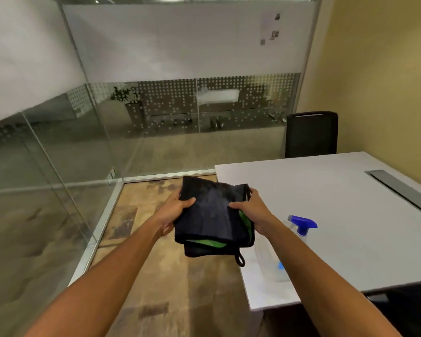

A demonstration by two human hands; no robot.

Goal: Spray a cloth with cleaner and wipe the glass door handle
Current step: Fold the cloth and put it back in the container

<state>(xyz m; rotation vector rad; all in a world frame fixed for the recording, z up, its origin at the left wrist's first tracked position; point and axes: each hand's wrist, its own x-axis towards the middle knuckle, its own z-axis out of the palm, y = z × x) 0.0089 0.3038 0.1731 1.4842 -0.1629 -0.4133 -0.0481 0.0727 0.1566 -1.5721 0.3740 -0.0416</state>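
**Both hands holding the folded cloth beside the table corner**

I have one cloth point(210, 212) in the grip, held in the air between my two hands. It is dark, nearly black, folded over into several layers, with a bright green inner face peeking out along its near edge and right side. A small dark hanging loop dangles from its near right corner. My left hand point(176, 211) clasps the left edge, thumb lying on top and fingers tucked underneath. My right hand point(252, 210) clasps the right edge the same way, thumb pressed onto the upper layer. Both are clenched on the fabric.

Just right of my right wrist, and partly hidden behind that forearm, stands one spray bottle point(301, 227) with a blue trigger head and a clear body, on the white table point(350, 215). The cloth hangs over the table's left corner and the wood-look floor point(156, 263).

Farther beyond the grip I count one black chair point(311, 135) at the table's far side, and the glass partition point(180, 105) with its dotted frosting. I cannot pick out a door handle.
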